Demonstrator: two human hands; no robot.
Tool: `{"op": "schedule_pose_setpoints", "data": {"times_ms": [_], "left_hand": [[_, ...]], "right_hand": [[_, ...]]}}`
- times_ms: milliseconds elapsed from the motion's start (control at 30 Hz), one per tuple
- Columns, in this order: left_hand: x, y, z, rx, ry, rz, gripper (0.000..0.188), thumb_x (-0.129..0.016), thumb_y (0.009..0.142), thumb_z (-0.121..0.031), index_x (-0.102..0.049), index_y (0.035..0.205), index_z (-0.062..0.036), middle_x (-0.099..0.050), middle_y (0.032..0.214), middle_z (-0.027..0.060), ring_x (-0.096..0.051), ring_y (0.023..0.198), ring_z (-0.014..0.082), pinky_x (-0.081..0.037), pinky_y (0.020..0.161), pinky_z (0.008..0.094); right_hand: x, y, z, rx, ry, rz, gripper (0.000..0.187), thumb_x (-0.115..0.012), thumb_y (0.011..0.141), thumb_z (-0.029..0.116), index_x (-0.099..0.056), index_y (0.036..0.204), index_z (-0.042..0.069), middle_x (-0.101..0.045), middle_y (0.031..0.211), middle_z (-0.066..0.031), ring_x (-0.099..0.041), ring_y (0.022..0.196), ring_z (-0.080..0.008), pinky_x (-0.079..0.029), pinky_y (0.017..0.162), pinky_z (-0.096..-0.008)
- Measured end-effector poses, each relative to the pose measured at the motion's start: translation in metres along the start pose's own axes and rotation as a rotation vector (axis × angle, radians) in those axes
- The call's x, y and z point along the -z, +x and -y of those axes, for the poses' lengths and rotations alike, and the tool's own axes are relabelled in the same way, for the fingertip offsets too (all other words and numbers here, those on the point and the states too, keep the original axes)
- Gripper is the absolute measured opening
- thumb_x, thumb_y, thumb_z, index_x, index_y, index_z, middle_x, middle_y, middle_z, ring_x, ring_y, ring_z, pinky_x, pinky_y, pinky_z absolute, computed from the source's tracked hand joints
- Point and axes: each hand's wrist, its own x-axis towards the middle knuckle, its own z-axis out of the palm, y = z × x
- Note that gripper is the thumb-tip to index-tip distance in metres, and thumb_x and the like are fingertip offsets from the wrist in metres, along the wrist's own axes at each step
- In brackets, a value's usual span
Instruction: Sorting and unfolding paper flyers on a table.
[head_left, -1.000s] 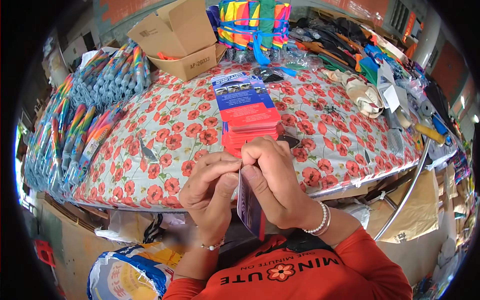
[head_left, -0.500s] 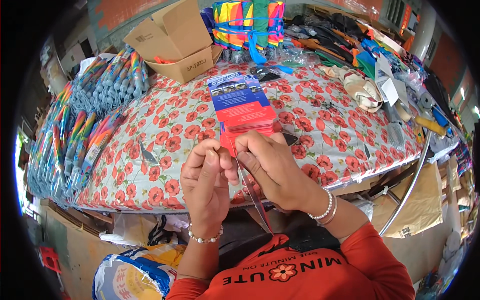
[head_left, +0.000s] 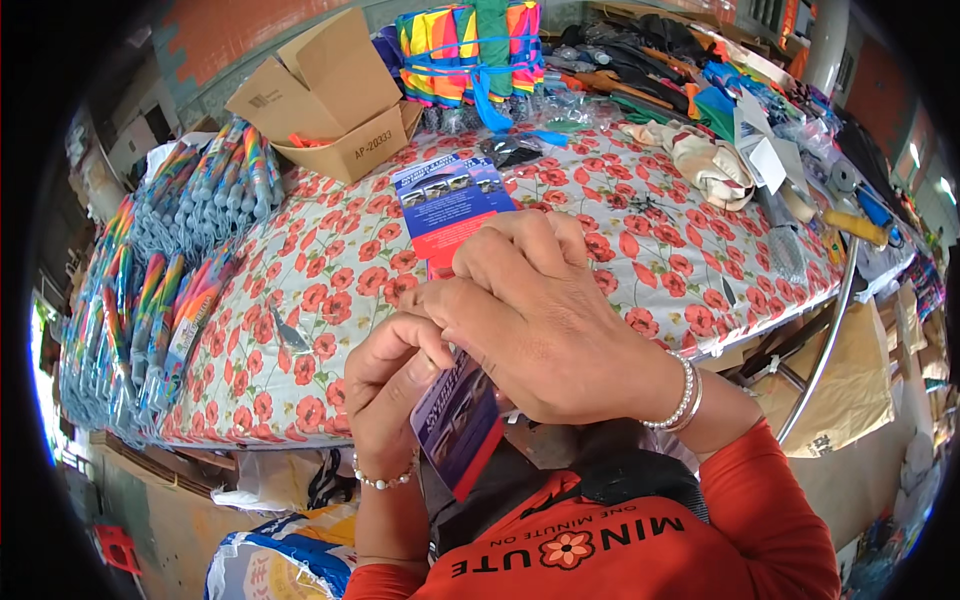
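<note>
In front of my chest, a blue and red printed card [head_left: 460, 420] hangs tilted below my fingers. My left hand [head_left: 392, 375] is closed, its thumb and fingertips pinching at the card's upper edge. Over that edge arches my right hand [head_left: 540, 315], fingers bent and drawn together beside the left fingertips; whatever is between them is hidden. Just beyond my hands lies a stack of matching cards [head_left: 452, 200] on the flowered tablecloth [head_left: 325, 290], its near end covered by my right hand.
Bundles of folded rainbow umbrellas [head_left: 205, 190] fill the table's left side. An open cardboard box [head_left: 350, 150] and a tied rainbow bundle [head_left: 470, 55] stand at the back. Cloth gloves [head_left: 705, 165] and a yellow-handled tool [head_left: 855, 227] lie to the right. A woven sack [head_left: 285, 555] sits below.
My right hand has moved over the left fingertips, covering the stack's near end. The card has turned from nearly edge-on to showing its printed face, and hangs nearer my left hand.
</note>
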Motion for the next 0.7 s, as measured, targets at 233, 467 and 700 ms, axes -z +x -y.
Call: {"op": "schedule_pose_setpoints", "data": {"times_ms": [233, 467, 700], "left_hand": [[-0.003, 0.003, 0.010, -0.095, 0.038, -0.071, 0.013, -0.052, 0.085, -0.010, -0.055, 0.083, 0.0021, -0.054, 0.084, 0.0070, -0.048, 0.081, 0.0136, -0.038, 0.073, 0.0248], [-0.003, 0.004, 0.016, -0.072, -0.104, -0.024, 0.013, -0.052, 0.087, -0.008, -0.056, 0.087, 0.0040, -0.056, 0.082, 0.0061, -0.050, 0.076, 0.0111, -0.039, 0.071, 0.0237], [-0.008, -0.001, 0.013, -0.011, -0.056, -0.075, 0.015, -0.053, 0.088, -0.009, -0.058, 0.093, 0.0039, -0.058, 0.086, 0.0053, -0.053, 0.078, 0.0087, -0.042, 0.071, 0.0214]], "right_hand": [[-0.033, -0.013, -0.009, -0.290, 0.901, -0.056, 0.023, -0.046, 0.089, 0.024, -0.046, 0.101, 0.004, -0.042, 0.093, -0.0052, -0.040, 0.091, -0.0166, -0.030, 0.084, -0.0305], [-0.046, -0.020, -0.007, -0.542, 1.413, -0.114, 0.025, -0.046, 0.090, 0.028, -0.044, 0.099, 0.004, -0.040, 0.095, -0.0047, -0.038, 0.090, -0.0127, -0.030, 0.085, -0.0258], [-0.043, -0.018, 0.001, -0.451, 0.980, -0.144, 0.023, -0.042, 0.091, 0.025, -0.044, 0.094, 0.003, -0.042, 0.095, -0.0064, -0.039, 0.090, -0.0143, -0.030, 0.084, -0.0277]]}}
